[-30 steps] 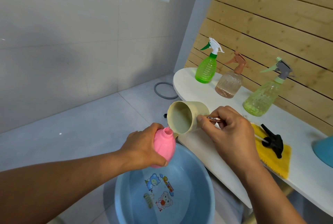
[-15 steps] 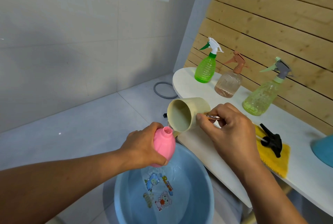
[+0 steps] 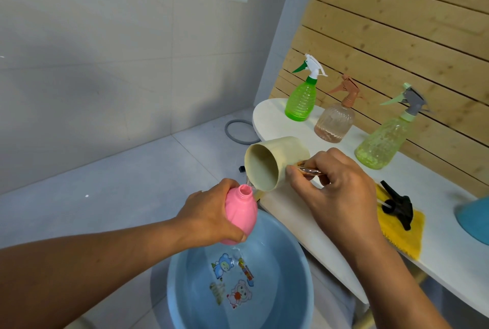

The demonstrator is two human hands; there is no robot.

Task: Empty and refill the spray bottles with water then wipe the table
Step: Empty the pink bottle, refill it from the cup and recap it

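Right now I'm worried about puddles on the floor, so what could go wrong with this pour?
1. The pink bottle has a narrow neck and the beige cup a wide rim, so water may run down its side; drips already fall into the blue basin.
2. The left hand holds the bottle near the basin's edge, so drips could miss it.
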